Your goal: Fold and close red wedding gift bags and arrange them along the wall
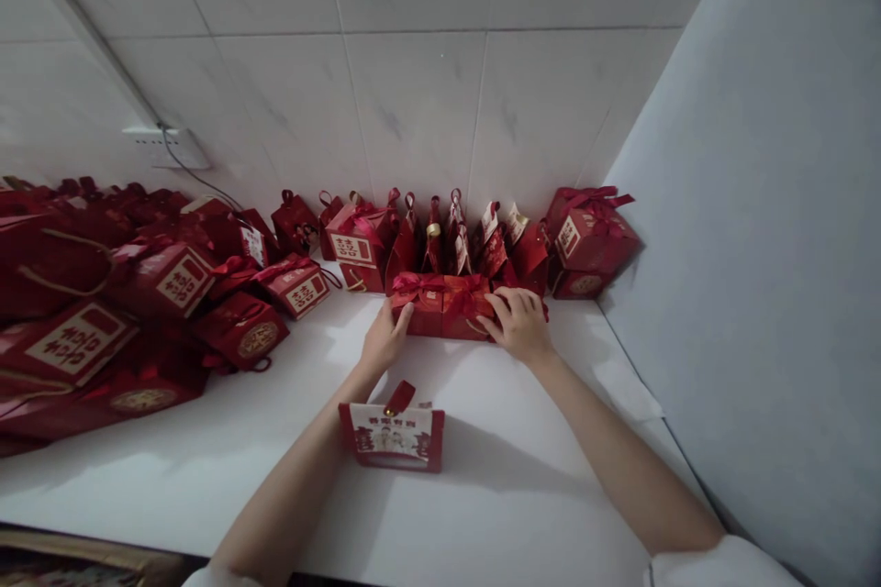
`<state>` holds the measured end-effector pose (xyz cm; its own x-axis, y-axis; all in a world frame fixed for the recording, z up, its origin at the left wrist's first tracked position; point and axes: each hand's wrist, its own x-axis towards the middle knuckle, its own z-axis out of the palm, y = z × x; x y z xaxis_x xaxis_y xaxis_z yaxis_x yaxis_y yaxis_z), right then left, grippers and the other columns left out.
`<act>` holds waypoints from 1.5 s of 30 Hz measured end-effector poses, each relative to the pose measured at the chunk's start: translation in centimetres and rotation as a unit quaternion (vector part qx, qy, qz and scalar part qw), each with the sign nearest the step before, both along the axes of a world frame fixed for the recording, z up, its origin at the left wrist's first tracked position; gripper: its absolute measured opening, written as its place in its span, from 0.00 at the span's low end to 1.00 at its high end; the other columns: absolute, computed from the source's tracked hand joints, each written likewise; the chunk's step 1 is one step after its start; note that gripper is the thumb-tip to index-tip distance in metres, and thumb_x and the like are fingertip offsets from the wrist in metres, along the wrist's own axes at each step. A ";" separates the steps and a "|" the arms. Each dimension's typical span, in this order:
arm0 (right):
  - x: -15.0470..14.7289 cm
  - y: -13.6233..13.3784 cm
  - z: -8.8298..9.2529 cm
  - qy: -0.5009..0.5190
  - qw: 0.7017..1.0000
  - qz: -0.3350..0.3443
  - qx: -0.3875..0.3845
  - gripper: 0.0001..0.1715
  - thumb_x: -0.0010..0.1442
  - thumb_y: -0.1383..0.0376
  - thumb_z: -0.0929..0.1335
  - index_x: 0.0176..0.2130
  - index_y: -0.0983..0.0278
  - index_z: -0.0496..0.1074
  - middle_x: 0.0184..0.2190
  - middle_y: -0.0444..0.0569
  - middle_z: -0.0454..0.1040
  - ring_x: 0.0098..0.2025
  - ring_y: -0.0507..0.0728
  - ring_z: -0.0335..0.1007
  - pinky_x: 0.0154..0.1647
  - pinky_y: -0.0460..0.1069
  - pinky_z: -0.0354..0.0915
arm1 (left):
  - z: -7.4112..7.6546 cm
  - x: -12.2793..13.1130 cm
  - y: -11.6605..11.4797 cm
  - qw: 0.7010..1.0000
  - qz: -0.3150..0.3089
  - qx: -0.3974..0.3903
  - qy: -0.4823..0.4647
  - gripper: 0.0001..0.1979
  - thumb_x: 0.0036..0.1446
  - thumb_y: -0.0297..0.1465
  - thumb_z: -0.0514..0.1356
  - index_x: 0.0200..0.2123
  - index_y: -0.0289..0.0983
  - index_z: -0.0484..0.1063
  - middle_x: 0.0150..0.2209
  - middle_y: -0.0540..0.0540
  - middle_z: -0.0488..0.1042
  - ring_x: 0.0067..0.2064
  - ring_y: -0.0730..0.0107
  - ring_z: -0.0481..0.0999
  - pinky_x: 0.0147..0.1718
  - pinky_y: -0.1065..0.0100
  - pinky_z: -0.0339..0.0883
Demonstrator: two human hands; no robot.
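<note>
A short row of red gift boxes with ribbon bows stands in front of me, side by side. My left hand (385,337) presses against the left end of the row, its thumb on the front of the left gift box (425,319). From the right, my right hand (521,323) curls its fingers over the top and front of the row, beside the middle gift box (460,323). The part of the row under that hand is hidden. Between my forearms a red and white candy box (392,437) with a ribbon loop stands apart on the white table.
Behind the row, several upright red bags (435,243) lean near the tiled wall (419,101). A stacked red box (597,238) stands at the right against a pale panel (763,229). Many red boxes (83,344) crowd the left, below a power strip (167,148) with a cable.
</note>
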<state>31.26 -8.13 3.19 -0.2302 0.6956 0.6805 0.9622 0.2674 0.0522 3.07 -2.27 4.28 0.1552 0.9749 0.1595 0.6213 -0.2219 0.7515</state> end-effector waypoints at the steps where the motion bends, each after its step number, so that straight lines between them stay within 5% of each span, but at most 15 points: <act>1: 0.3 -0.1 -0.2 0.002 1.000 0.000 0.014 0.18 0.66 0.55 0.64 0.48 0.62 0.76 0.46 0.56 0.74 0.50 0.62 0.66 0.58 0.59 0.59 | 0.0 -0.2 -0.1 1.000 -0.007 0.002 -0.009 0.29 0.65 0.52 0.47 0.57 0.37 0.64 0.52 0.34 0.74 0.53 0.49 0.74 0.51 0.52 0.65; 4: 1.0 -0.5 -0.7 0.007 0.998 -0.013 0.062 0.11 0.66 0.58 0.66 0.40 0.59 0.78 0.45 0.52 0.75 0.48 0.60 0.66 0.62 0.61 0.55 | 0.2 -0.8 -0.5 0.999 -0.037 0.005 -0.035 0.28 0.65 0.51 0.50 0.58 0.38 0.63 0.54 0.36 0.73 0.50 0.55 0.76 0.47 0.57 0.69; 8: 1.8 -1.3 -1.1 0.007 0.992 -0.039 0.120 0.09 0.63 0.57 0.69 0.41 0.54 0.78 0.45 0.50 0.76 0.47 0.62 0.66 0.61 0.66 0.51 | -0.3 -1.5 -1.2 0.996 -0.061 0.017 -0.056 0.30 0.61 0.48 0.58 0.60 0.40 0.60 0.56 0.38 0.71 0.51 0.58 0.76 0.42 0.62 0.72; 13: 2.7 -2.0 -1.7 -0.008 0.985 -0.058 0.161 0.19 0.60 0.52 0.71 0.50 0.52 0.76 0.42 0.52 0.75 0.46 0.62 0.66 0.57 0.64 0.56 | -1.7 -1.6 -1.5 0.996 -0.052 0.047 -0.057 0.30 0.59 0.46 0.60 0.60 0.38 0.60 0.55 0.37 0.71 0.49 0.58 0.76 0.47 0.59 0.71; 16: 2.5 -2.1 -1.8 -0.016 0.982 -0.061 0.177 0.27 0.58 0.48 0.71 0.54 0.54 0.74 0.49 0.56 0.74 0.53 0.66 0.66 0.61 0.68 0.52 | -1.9 -1.5 -1.5 0.995 -0.049 0.066 -0.052 0.30 0.59 0.45 0.60 0.60 0.39 0.60 0.55 0.37 0.70 0.50 0.57 0.75 0.47 0.58 0.71; 20: 1.4 -1.4 -1.7 -0.017 0.992 -0.045 0.117 0.36 0.60 0.46 0.68 0.61 0.59 0.66 0.61 0.59 0.67 0.63 0.69 0.60 0.66 0.73 0.42 | -1.8 -1.4 -1.7 0.993 -0.057 0.084 -0.056 0.28 0.61 0.44 0.59 0.60 0.39 0.58 0.56 0.38 0.69 0.54 0.58 0.73 0.48 0.59 0.71; 27: 0.7 -0.2 -2.2 -0.017 0.998 0.026 0.059 0.28 0.65 0.53 0.67 0.60 0.62 0.67 0.56 0.56 0.74 0.57 0.62 0.69 0.65 0.61 0.53 | -1.1 -1.5 -1.7 0.992 -0.079 0.095 -0.023 0.25 0.61 0.42 0.59 0.59 0.40 0.62 0.54 0.41 0.73 0.51 0.60 0.75 0.47 0.61 0.72; 30: 0.8 -0.9 -2.3 -0.012 0.997 0.027 0.072 0.27 0.65 0.53 0.67 0.59 0.60 0.67 0.57 0.56 0.73 0.58 0.64 0.68 0.67 0.69 0.44 | 1.1 -3.5 -1.3 0.991 -0.009 0.136 -0.006 0.23 0.61 0.41 0.59 0.57 0.40 0.66 0.54 0.40 0.71 0.55 0.56 0.72 0.51 0.58 0.69; 33: 0.3 -1.9 -2.1 0.001 0.996 0.025 0.090 0.21 0.64 0.54 0.67 0.54 0.57 0.70 0.55 0.55 0.74 0.58 0.65 0.68 0.67 0.72 0.41 | 4.3 -7.6 -1.0 0.972 0.118 0.203 -0.003 0.22 0.63 0.40 0.57 0.56 0.36 0.65 0.58 0.36 0.65 0.63 0.50 0.61 0.64 0.51 0.53; 36: -1.5 -2.3 -1.0 0.042 0.993 0.075 0.086 0.15 0.63 0.58 0.67 0.50 0.55 0.71 0.52 0.53 0.74 0.58 0.64 0.68 0.67 0.70 0.48 | 6.4 -12.7 -1.3 0.908 0.313 0.278 0.015 0.21 0.61 0.37 0.58 0.55 0.35 0.67 0.57 0.37 0.65 0.62 0.53 0.60 0.65 0.55 0.50; 39: -5.3 -1.4 1.4 0.119 0.969 0.216 0.008 0.18 0.64 0.64 0.66 0.54 0.57 0.68 0.56 0.55 0.71 0.62 0.62 0.64 0.65 0.65 0.56 | 6.2 -17.0 -1.4 0.862 0.437 0.258 0.000 0.21 0.58 0.35 0.60 0.54 0.35 0.68 0.56 0.38 0.65 0.62 0.54 0.60 0.65 0.55 0.50; 45: -15.9 4.1 6.2 0.131 0.933 0.314 -0.117 0.21 0.70 0.61 0.59 0.59 0.63 0.63 0.63 0.55 0.64 0.66 0.55 0.57 0.66 0.55 0.58 | 3.1 -20.9 -0.5 0.848 0.494 0.186 -0.048 0.24 0.57 0.36 0.58 0.54 0.27 0.65 0.53 0.32 0.68 0.57 0.50 0.66 0.61 0.48 0.57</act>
